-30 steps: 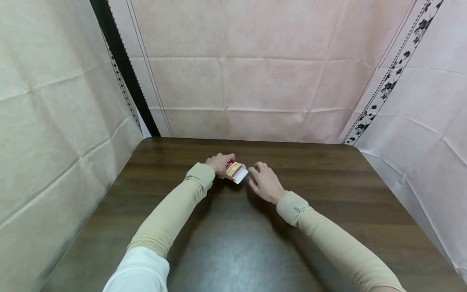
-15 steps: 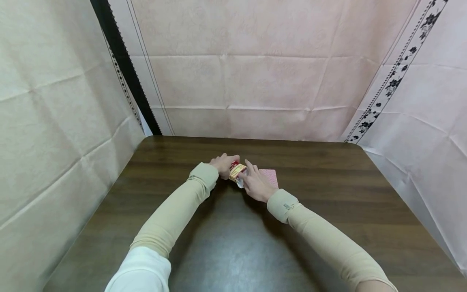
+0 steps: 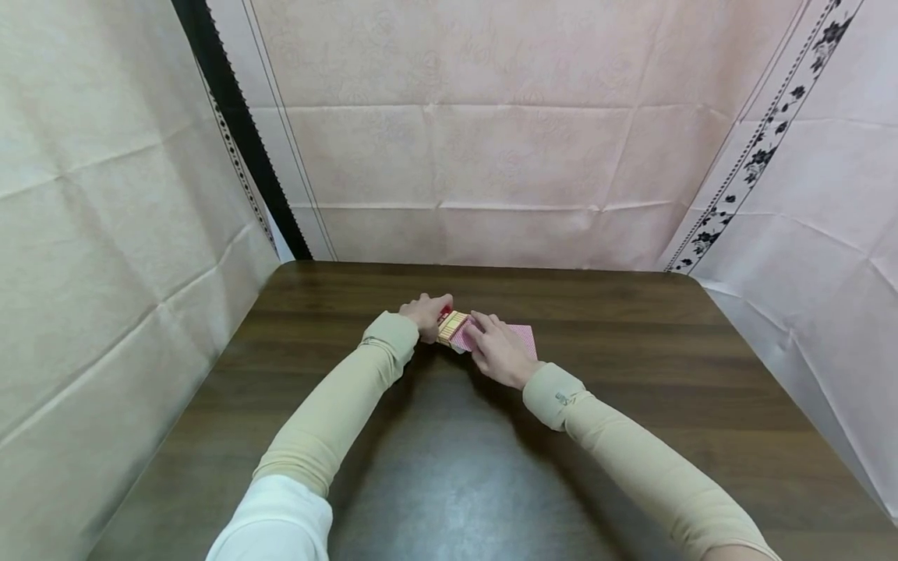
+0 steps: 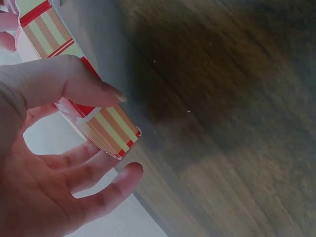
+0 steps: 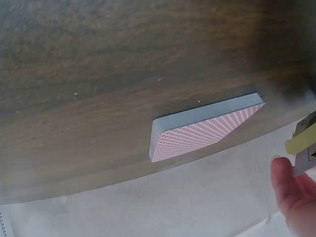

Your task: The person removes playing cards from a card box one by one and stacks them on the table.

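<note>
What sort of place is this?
Likely a makeshift recording booth: a wood-grain table enclosed on three sides by creased pale sheets, one corner edged with a black floral border.

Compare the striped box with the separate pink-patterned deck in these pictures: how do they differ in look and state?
The striped box has red, yellow and tan bands; the pink-patterned deck has a fine pink-and-white pattern. The striped box is gripped by the left hand, while the pink-patterned deck lies flat on the table. Both are block-shaped.
</note>
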`<state>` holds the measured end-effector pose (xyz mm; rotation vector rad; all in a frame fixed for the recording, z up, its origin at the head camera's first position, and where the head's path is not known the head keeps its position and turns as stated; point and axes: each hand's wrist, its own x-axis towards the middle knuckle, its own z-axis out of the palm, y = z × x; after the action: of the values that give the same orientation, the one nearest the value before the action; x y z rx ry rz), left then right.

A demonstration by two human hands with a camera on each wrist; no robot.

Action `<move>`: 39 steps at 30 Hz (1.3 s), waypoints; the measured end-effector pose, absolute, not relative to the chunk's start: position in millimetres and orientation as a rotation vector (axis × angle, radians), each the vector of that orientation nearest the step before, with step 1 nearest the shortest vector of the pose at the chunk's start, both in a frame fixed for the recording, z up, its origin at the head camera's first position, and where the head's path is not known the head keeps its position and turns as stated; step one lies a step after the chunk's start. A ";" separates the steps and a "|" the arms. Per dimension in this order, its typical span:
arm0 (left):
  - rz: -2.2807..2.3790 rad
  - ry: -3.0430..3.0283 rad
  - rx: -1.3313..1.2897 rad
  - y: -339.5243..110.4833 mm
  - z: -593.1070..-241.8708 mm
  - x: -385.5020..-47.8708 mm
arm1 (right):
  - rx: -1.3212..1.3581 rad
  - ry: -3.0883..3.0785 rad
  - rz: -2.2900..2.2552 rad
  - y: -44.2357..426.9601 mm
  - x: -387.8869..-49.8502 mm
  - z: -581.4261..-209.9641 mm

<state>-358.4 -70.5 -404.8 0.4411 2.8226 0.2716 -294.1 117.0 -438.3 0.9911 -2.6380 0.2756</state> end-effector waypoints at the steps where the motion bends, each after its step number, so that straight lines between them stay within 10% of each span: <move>1: 0.267 2.824 0.440 -70.7 -405.2 -356.7 | 0.985 -2.645 0.271 115.9 -292.6 -438.6; 39: 0.366 2.877 0.334 -78.7 -393.8 -353.5 | 0.126 -2.923 0.058 155.3 -303.8 -453.2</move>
<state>-353.5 -78.7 -393.8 0.3343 2.8771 0.3661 -303.8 155.3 -453.2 0.1260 -2.9228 0.0581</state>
